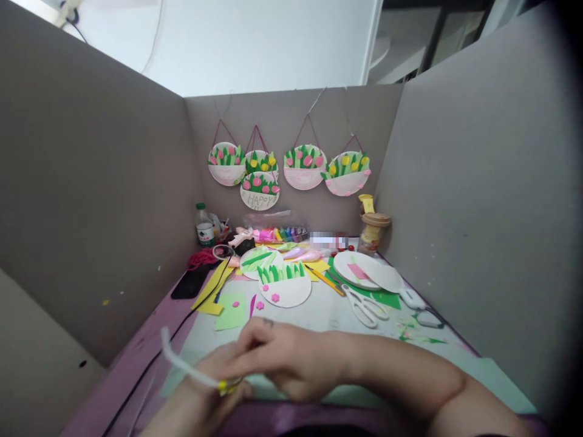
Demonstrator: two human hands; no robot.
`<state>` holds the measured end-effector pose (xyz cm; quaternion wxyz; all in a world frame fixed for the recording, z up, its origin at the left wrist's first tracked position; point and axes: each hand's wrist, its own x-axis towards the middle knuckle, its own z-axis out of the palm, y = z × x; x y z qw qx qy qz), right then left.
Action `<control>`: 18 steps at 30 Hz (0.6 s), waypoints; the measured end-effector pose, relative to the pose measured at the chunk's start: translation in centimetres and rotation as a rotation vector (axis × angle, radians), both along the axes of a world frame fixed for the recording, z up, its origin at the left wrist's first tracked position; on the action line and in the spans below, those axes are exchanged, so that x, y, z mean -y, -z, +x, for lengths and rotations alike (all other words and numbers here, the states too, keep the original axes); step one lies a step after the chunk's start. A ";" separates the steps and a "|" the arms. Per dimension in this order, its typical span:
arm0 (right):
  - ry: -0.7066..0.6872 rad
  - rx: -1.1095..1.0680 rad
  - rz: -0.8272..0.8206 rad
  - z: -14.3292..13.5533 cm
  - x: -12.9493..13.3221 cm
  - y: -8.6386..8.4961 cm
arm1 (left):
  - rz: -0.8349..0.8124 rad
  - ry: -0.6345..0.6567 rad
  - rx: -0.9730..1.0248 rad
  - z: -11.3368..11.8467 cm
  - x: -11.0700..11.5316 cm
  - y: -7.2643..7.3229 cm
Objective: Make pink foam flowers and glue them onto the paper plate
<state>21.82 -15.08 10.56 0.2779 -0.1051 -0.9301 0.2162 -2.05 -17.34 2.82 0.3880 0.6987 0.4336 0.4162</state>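
Note:
My left hand (207,403) is low at the front edge of the table, its fingers curled round a small yellow piece (223,387) with a whitish translucent strip (184,365) trailing from it to the upper left. My right hand (285,358) reaches across from the right and lies over the left one, fingers bent together at the same spot. Its fingertips are partly hidden, so what it pinches cannot be made out. Just beyond the hands lies a white paper plate (286,296) with green paper grass and pink flowers, beside a light green paper (230,312).
White-handled scissors (364,306), a yellow pencil (330,283) and white plates (353,267) lie on the right. A black phone (194,282), a cable and a bottle (204,227) are on the left. Decorated plates (305,176) hang on the grey back panel; side panels flank the table.

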 end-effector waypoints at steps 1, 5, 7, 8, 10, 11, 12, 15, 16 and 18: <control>-0.030 -0.039 0.029 -1.0 0.1 0.0 | 0.040 0.033 -0.031 0.7 -0.5 -0.6; 0.087 -0.402 0.089 -3.3 0.3 -0.1 | 0.166 -0.159 0.015 2.7 -0.6 -2.0; 0.177 -0.544 0.133 -3.4 0.0 0.0 | 0.278 -0.238 0.089 3.3 -0.4 -2.6; 0.224 -0.581 0.157 -3.3 -0.2 0.1 | 0.336 -0.259 0.116 3.6 -0.5 -2.8; 0.300 -0.599 0.189 -3.1 -0.8 0.2 | 0.423 -0.296 0.137 4.1 -0.8 -3.4; 0.323 -0.597 0.199 -2.9 -1.2 0.3 | 0.450 -0.313 0.138 4.4 -1.0 -3.5; 0.337 -0.594 0.209 -2.8 -1.5 0.5 | 0.464 -0.327 0.139 4.6 -1.3 -3.7; 0.351 -0.589 0.247 -2.6 -2.4 1.0 | 0.483 -0.368 0.157 5.1 -2.0 -3.5; 0.352 -0.591 0.264 -2.7 -2.7 1.2 | 0.488 -0.389 0.167 5.2 -2.2 -3.2; 0.356 -0.597 0.297 -2.8 -3.0 1.5 | 0.483 -0.433 0.187 5.4 -2.7 -2.7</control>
